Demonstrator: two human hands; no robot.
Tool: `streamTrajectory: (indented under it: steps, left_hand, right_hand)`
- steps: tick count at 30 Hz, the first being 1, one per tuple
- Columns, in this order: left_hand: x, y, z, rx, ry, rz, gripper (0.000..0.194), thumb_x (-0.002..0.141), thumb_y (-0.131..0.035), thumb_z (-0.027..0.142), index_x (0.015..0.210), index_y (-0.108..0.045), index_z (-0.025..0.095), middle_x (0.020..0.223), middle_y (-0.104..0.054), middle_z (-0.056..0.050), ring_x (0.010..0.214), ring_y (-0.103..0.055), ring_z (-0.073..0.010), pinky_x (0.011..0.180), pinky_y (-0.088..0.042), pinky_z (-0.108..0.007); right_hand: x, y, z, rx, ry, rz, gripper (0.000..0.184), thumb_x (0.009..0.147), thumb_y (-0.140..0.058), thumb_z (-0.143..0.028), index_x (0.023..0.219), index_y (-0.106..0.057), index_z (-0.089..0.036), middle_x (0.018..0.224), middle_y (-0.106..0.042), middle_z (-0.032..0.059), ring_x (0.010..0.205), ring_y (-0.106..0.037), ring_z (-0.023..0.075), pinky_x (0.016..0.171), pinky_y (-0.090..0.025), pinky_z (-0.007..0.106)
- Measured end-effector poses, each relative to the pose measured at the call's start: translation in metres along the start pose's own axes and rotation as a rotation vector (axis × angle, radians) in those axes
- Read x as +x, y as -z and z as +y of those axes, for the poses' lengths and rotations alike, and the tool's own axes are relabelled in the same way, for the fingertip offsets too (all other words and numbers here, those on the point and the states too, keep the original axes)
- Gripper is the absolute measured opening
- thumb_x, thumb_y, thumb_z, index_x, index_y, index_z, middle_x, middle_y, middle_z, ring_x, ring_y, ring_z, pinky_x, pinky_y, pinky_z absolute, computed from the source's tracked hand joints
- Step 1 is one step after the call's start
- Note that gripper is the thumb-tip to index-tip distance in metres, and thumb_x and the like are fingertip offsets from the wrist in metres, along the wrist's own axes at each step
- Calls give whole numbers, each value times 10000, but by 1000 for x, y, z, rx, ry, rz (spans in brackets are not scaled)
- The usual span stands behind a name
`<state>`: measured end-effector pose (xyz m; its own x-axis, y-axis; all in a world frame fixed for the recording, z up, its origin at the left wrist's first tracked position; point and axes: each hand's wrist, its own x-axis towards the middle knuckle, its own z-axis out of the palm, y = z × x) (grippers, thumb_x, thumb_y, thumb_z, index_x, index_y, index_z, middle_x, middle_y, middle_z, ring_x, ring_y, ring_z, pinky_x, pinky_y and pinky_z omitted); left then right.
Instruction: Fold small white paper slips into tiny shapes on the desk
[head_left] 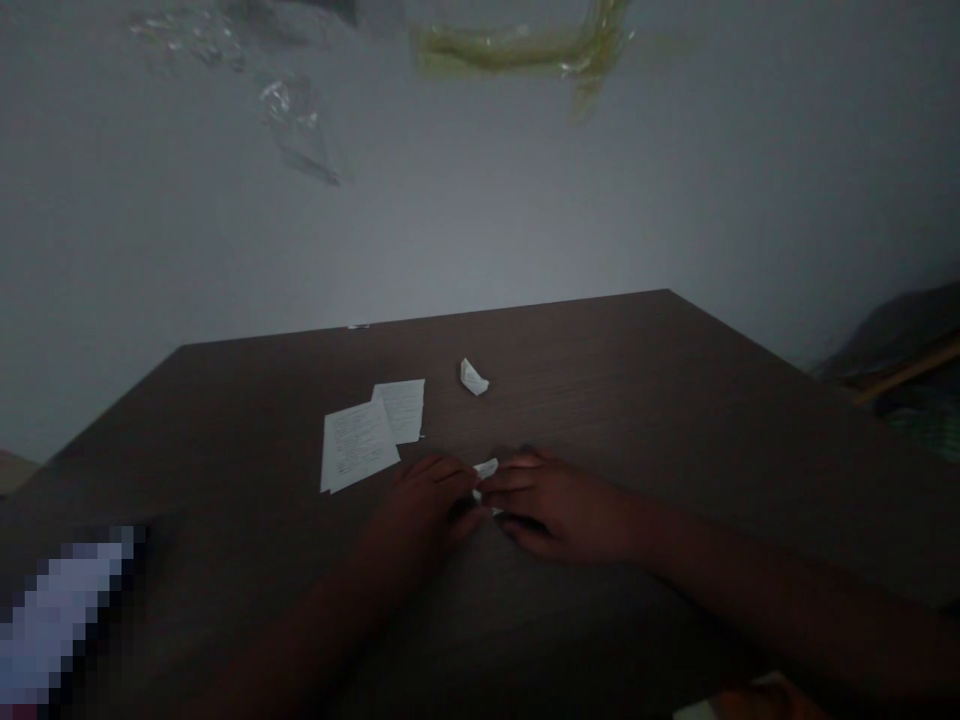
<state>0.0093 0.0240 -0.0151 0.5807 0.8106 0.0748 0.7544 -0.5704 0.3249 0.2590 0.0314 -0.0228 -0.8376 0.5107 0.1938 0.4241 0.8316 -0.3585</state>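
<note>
A small piece of white paper [487, 468], apparently folded, lies low over the brown table between my two hands. My left hand [431, 495] has its fingers bent against the paper's left side. From the other side, the fingers of my right hand [551, 505] press on it. Most of the paper is hidden under my fingertips, so its full shape does not show. Farther back sits a folded paper piece [473, 377], pointed at one end. Left of my hands lies a printed sheet [360, 445], partly covering a second printed sheet [409, 408].
The brown table [585, 370] meets a pale wall [495, 210] with yellow tape [502, 52] and clear plastic [296, 115] on it. A pixelated bright object [64, 610] is at the lower left. Something orange and white [765, 700] shows at the bottom edge.
</note>
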Motion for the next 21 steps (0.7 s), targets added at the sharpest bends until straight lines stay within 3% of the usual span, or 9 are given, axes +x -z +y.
streamTrajectory:
  steps: [7,12,15,21]
  left_hand:
    - [2,-5,-4,-15,21,19,219,981,-816,147,1181,-788,231,1217,-802,-67,1190,-741,-318,1064,-598,-518]
    - [2,-1,-1,-14,38,-7,218,987,-816,148,1195,-796,211,1240,-805,-77,1211,-737,-325,1066,-589,-529]
    - [3,0,0,-9,45,-18,216,991,-814,165,1199,-797,221,1255,-809,-77,1226,-736,-330,1079,-583,-526]
    - [4,-1,-1,7,22,-8,228,983,-789,150,1202,-795,214,1259,-805,-87,1224,-734,-339,1075,-587,-525]
  right_hand:
    - [-2,2,7,65,31,44,231,1059,-604,-145,1181,-798,-178,1262,-836,98,1212,-729,275,1160,-535,503]
    - [1,-1,25,42,-14,147,264,1057,-621,-114,1213,-815,-205,1329,-833,76,1368,-679,264,1262,-477,479]
    - [8,-3,35,51,-44,156,259,1072,-634,-122,1208,-831,-222,1301,-843,64,1304,-719,245,1276,-464,482]
    - [15,-9,36,39,-152,160,178,1075,-715,-210,1201,-838,-182,1221,-850,115,1204,-754,260,1170,-536,481]
